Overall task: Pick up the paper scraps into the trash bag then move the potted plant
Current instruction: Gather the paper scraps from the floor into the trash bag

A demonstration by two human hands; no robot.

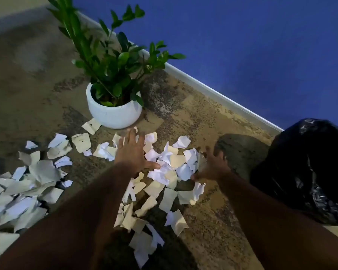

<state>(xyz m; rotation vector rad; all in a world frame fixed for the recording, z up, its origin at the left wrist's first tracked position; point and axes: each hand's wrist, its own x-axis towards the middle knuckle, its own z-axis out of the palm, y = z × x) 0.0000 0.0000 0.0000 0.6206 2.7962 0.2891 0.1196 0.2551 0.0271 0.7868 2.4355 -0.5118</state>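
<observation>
Left hand: the left hand (133, 152) is flat with fingers spread, over the paper scraps (168, 166) just near of the pot.
Right hand: the right hand (211, 166) is spread too, palm turned inward, at the right edge of the middle pile; it holds nothing.
Scraps: white and cream pieces lie across the floor, one pile between the hands, a bigger one at the near left.
Bag: the trash bag (308, 170) sits crumpled at the right, close to the right hand.
Plant: the potted plant (113, 106) stands upright beyond the scraps, a few pieces touching its base.
Step advice: sweep both palms together, gather a thick bunch, then lift it to the bag.
Surface: mottled brown carpet (203, 106), likely to snag thin pieces.
Room: a blue wall (242, 45) with pale baseboard (213, 90) runs diagonally on the far right.
</observation>
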